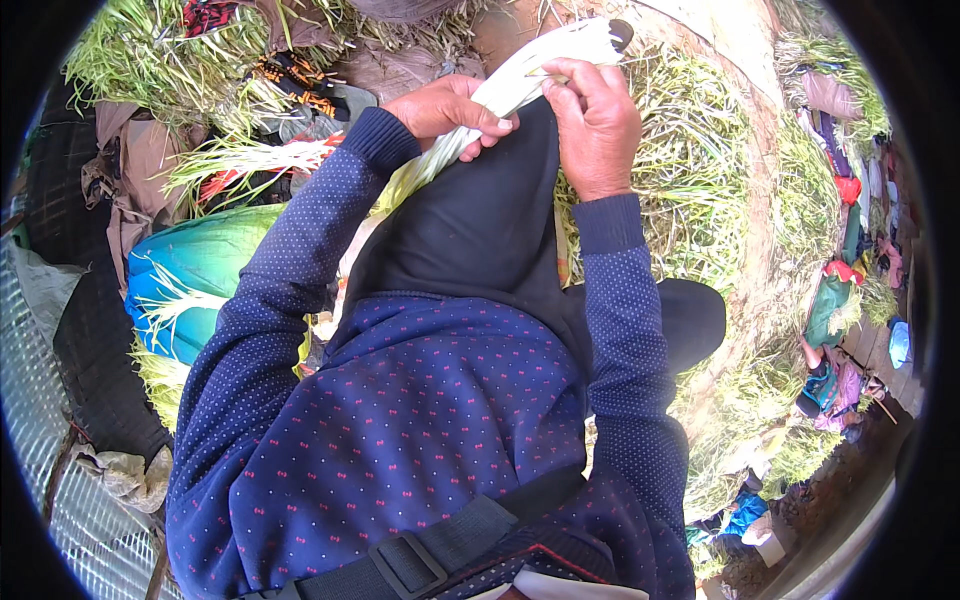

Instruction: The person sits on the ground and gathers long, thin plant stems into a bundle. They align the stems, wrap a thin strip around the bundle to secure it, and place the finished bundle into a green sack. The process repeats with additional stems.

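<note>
A bundle of long pale leafy vegetable stalks (551, 52), white towards its upper end and yellow-green lower down, lies slantwise over my dark-trousered knee (480, 217). My left hand (457, 116) wraps around its middle, thumb on top. At the bundle's right side is my right hand (596, 124), its thumb and index finger pinching the edge near the white end. Whether it has a single stalk or several between the fingertips is too small to tell. A dark round thing (621, 34) shows just past the white end.
Heaps of loose green stalks (690, 165) cover the ground to the right, with another heap (172, 67) at upper left. Another pale bunch (255, 161) lies left of my forearm, above a blue-green wrapped bundle (202, 247). Other people (832, 382) sit along the far right.
</note>
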`<state>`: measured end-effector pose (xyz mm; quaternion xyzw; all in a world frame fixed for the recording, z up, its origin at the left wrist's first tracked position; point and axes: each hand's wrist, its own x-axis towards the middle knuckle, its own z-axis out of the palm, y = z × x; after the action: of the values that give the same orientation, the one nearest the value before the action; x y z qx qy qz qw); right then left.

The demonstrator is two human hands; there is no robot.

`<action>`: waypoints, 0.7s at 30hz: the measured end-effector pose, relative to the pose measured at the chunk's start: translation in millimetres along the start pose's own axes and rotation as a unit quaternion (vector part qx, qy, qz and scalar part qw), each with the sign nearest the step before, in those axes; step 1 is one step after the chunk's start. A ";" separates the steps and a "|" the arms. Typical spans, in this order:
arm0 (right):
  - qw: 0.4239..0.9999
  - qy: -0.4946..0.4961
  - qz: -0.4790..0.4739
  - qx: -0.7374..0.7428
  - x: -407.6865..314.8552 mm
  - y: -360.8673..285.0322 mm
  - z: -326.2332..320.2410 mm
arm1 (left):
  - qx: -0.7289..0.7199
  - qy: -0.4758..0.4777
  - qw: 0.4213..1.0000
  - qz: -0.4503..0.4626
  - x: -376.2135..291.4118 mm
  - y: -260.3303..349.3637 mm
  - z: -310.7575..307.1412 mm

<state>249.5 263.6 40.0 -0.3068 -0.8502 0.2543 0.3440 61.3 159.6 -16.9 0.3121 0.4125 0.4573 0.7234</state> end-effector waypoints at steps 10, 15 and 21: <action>0.991 -0.057 -0.027 -0.118 0.5 0.5 -6.8 | 0.037 0.029 0.999 -0.026 4.0 -4.9 8.3; 0.993 -0.052 -0.033 -0.098 1.1 8.6 -5.0 | 0.039 0.022 0.999 -0.026 3.3 -3.4 10.4; 0.990 -0.049 0.073 0.112 -1.8 33.7 -5.0 | 0.025 0.038 0.999 -0.003 6.2 -10.4 8.3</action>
<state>265.9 286.5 20.8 -0.3153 -0.8076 0.3869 0.3143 74.3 160.6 -23.6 0.3116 0.4521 0.4564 0.7002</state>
